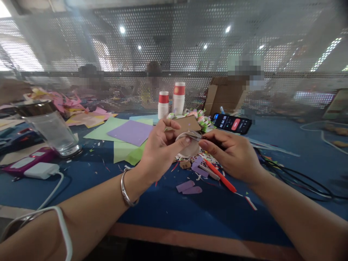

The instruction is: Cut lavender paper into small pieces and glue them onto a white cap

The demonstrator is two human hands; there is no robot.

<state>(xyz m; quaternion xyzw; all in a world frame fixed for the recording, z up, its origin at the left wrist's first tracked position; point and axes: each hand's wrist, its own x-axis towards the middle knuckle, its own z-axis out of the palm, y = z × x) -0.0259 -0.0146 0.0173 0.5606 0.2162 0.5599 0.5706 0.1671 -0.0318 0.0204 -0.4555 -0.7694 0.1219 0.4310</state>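
Observation:
My left hand (159, 145) is closed, thumb and fingers pinching one end of a thin greyish piece (193, 136). At its other end, the thumb and forefinger of my right hand (233, 152) press together. What the piece is, I cannot make out. Just behind and below the fingertips is a white round paper cup (189, 149); whether the left fingers also touch it is hidden. Beneath the hands lie purple paper strips (189, 187), an orange-red pen-like tool (221, 176) and a small brown tag (185, 165). A brown cardboard piece (186, 124) shows behind the left fingers.
Purple and green paper sheets (129, 132) lie left of centre. Stacked paper cups (178, 98) stand at the back, near a cardboard box (225, 92). A phone (232, 123) shows a timer. At left are a glass (51, 127) and a purple power strip (29, 161); black cables (293, 174) run right.

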